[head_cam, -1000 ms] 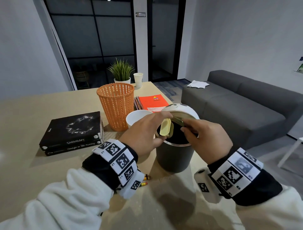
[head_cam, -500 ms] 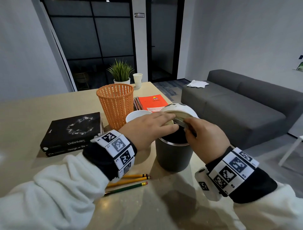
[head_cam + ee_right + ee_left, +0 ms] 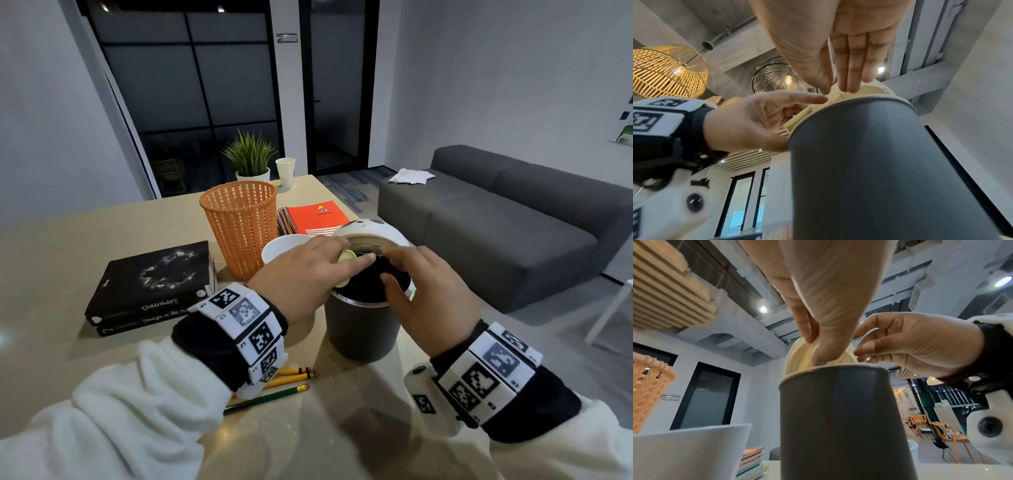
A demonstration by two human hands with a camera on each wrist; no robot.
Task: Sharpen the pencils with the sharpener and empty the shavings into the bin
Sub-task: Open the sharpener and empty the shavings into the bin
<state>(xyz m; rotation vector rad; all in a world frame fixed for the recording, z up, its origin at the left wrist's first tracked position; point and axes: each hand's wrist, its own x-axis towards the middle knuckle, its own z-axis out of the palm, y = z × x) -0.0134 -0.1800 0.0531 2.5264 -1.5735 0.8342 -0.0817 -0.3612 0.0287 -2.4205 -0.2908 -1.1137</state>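
From the head view, the black book (image 3: pixel 150 277) left of the hands read "Unbirthday". The left hand (image 3: pixel 301 274) pinched the cream sharpener (image 3: pixel 346 256) over the bin (image 3: pixel 363 325); a second earlier it stood upright, now flat. The right hand (image 3: pixel 428 294) pinched something beside it; what, I cannot tell. Pencils (image 3: pixel 291 377) lay under the left wrist.

In the left wrist view, the thumb (image 3: pixel 826 345) pressed the sharpener (image 3: pixel 797 356).

In the right wrist view, the bin (image 3: pixel 879 162) was grey.

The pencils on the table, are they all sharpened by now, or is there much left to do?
Their tips are hidden, so I cannot tell. Three pencils lie on the table, none held. In hand: both the left hand and right hand hold the pale yellow sharpener pieces over the open dark bin, seemingly emptying shavings. Left: probably closing the sharpener.
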